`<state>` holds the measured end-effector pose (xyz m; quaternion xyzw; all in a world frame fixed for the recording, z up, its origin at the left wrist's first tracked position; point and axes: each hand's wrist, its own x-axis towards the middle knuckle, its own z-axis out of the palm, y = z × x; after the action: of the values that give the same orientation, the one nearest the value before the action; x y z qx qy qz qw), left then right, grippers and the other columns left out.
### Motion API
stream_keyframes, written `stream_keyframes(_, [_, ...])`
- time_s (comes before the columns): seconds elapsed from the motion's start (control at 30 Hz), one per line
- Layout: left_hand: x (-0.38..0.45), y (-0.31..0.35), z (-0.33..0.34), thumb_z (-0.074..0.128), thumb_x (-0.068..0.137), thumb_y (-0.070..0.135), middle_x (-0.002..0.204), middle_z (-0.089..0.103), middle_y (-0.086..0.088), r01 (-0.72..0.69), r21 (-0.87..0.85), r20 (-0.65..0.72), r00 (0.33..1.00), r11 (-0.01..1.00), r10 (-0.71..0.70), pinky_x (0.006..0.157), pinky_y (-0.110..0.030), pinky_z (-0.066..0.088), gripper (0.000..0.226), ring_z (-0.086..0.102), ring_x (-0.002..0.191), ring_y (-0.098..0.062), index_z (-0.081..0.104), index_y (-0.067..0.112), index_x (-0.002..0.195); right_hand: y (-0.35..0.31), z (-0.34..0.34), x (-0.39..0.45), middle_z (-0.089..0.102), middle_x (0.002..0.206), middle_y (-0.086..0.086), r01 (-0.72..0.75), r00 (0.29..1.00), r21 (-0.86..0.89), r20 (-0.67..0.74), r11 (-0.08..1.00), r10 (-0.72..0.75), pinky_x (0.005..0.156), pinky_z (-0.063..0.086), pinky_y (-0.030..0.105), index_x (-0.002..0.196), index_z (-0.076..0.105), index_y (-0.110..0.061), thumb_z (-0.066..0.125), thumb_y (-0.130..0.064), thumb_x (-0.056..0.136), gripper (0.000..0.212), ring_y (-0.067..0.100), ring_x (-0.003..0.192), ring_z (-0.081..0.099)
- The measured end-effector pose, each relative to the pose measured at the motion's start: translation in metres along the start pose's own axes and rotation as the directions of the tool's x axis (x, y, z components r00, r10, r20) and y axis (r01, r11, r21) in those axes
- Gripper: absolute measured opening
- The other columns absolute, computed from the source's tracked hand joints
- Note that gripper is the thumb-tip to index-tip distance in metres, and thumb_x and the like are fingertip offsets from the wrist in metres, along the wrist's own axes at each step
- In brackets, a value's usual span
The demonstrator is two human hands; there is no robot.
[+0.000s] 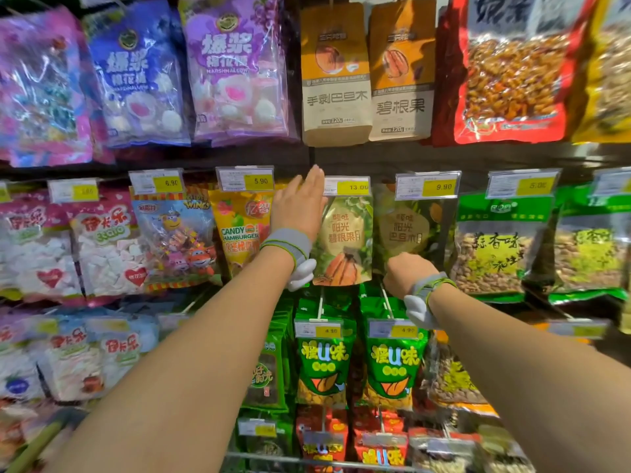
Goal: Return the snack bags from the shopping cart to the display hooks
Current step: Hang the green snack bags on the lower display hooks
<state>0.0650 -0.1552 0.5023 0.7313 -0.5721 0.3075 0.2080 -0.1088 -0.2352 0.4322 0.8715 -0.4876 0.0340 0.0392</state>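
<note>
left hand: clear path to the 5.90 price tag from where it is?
Probably yes. The left hand is open, holds nothing, and sits right beside the 5.90 price tag, which faces outward at the front with nothing over it.

You face a dark display wall (375, 158) filling the view, rows of metal pegs (320, 303) with yellow price tags (355, 187); bright, even lighting.

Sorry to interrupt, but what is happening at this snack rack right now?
A person is hanging a green pecan bag on the middle row of hooks. The left hand reaches, fingers straight, to the bag's top by the 13.00 price tag. The right hand is at its lower right corner; its fingers are hidden.
</note>
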Motion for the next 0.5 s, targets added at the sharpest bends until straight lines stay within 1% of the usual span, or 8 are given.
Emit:
stream_keyframes(0.03, [-0.005, 0.001, 0.006, 0.034, 0.099, 0.029, 0.159, 0.014, -0.001, 0.007, -0.005, 0.021, 1.000, 1.000, -0.007, 0.105, -0.042, 0.034, 0.057, 0.026, 0.142, -0.026, 0.012, 0.013, 0.149, 0.002, 0.003, -0.003, 0.063, 0.110, 0.020, -0.001, 1.000, 0.017, 0.004, 1.000, 0.001, 0.082, 0.052, 0.038, 0.106, 0.061, 0.002, 0.045, -0.016, 0.092, 0.028, 0.035, 0.099, 0.063])
stream_keyframes(0.07, [-0.009, 0.001, 0.011, 0.032, 0.100, 0.031, 0.161, 0.002, 0.002, 0.016, -0.005, 0.041, 0.999, 1.000, -0.016, 0.110, -0.042, 0.029, 0.060, 0.017, 0.146, -0.024, 0.004, 0.014, 0.150, 0.003, 0.006, -0.005, 0.062, 0.111, 0.020, -0.002, 1.000, 0.029, 0.001, 1.000, 0.002, 0.082, 0.052, 0.038, 0.106, 0.059, 0.002, 0.044, -0.016, 0.093, 0.027, 0.035, 0.100, 0.062])
stream_keyframes(0.1, [-0.014, 0.002, 0.016, 0.031, 0.100, 0.032, 0.161, -0.006, 0.003, 0.029, -0.004, 0.061, 0.998, 1.000, -0.029, 0.114, -0.042, 0.024, 0.063, 0.009, 0.148, -0.022, -0.002, 0.015, 0.151, 0.004, 0.010, -0.008, 0.062, 0.112, 0.020, -0.006, 1.000, 0.036, -0.003, 0.999, 0.006, 0.081, 0.052, 0.037, 0.106, 0.058, 0.001, 0.044, -0.016, 0.093, 0.026, 0.035, 0.101, 0.061])
stream_keyframes(0.17, [-0.021, 0.005, 0.021, 0.031, 0.099, 0.034, 0.159, -0.016, 0.004, 0.049, -0.007, 0.093, 0.994, 0.999, -0.048, 0.119, -0.043, 0.014, 0.067, -0.001, 0.149, -0.021, -0.009, 0.016, 0.150, 0.006, 0.015, -0.015, 0.063, 0.110, 0.020, -0.019, 1.000, 0.034, 0.006, 0.999, 0.019, 0.077, 0.050, 0.035, 0.102, 0.060, 0.001, 0.043, -0.016, 0.094, 0.026, 0.034, 0.099, 0.062])
stream_keyframes(0.23, [-0.025, 0.007, 0.021, 0.029, 0.099, 0.036, 0.158, -0.019, 0.003, 0.064, 0.004, 0.109, 0.992, 0.998, -0.064, 0.119, -0.043, 0.007, 0.068, -0.006, 0.149, -0.020, -0.013, 0.016, 0.149, 0.007, 0.020, -0.019, 0.065, 0.106, 0.020, -0.023, 1.000, 0.020, 0.008, 1.000, 0.023, 0.075, 0.050, 0.035, 0.095, 0.061, 0.001, 0.043, -0.015, 0.094, 0.024, 0.034, 0.093, 0.062])
stream_keyframes(0.3, [-0.030, 0.008, 0.022, 0.028, 0.099, 0.038, 0.159, -0.018, 0.002, 0.068, 0.007, 0.109, 0.992, 0.998, -0.068, 0.119, -0.043, 0.005, 0.068, -0.007, 0.148, -0.020, -0.013, 0.016, 0.149, 0.006, 0.027, -0.023, 0.065, 0.104, 0.020, -0.020, 1.000, 0.017, 0.013, 1.000, 0.019, 0.074, 0.050, 0.035, 0.090, 0.060, -0.001, 0.043, -0.014, 0.094, 0.022, 0.034, 0.087, 0.061])
stream_keyframes(0.43, [-0.052, 0.010, 0.027, 0.028, 0.098, 0.040, 0.160, -0.013, 0.000, 0.084, -0.031, 0.117, 0.990, 0.996, -0.079, 0.119, -0.043, 0.008, 0.068, -0.005, 0.149, -0.019, -0.007, 0.013, 0.150, -0.004, 0.042, -0.032, 0.063, 0.108, 0.019, -0.019, 0.999, 0.010, 0.035, 1.000, 0.019, 0.080, 0.051, 0.037, 0.100, 0.061, 0.000, 0.044, -0.016, 0.093, 0.025, 0.035, 0.097, 0.062])
stream_keyframes(0.5, [-0.071, 0.009, 0.035, 0.027, 0.098, 0.042, 0.160, -0.010, -0.002, 0.083, -0.012, 0.132, 0.988, 0.996, -0.081, 0.119, -0.041, 0.008, 0.066, -0.002, 0.149, -0.019, -0.001, 0.011, 0.151, -0.010, 0.053, -0.038, 0.063, 0.107, 0.019, -0.013, 0.999, 0.010, 0.049, 1.000, 0.012, 0.078, 0.051, 0.037, 0.101, 0.061, 0.000, 0.044, -0.017, 0.093, 0.026, 0.034, 0.092, 0.062])
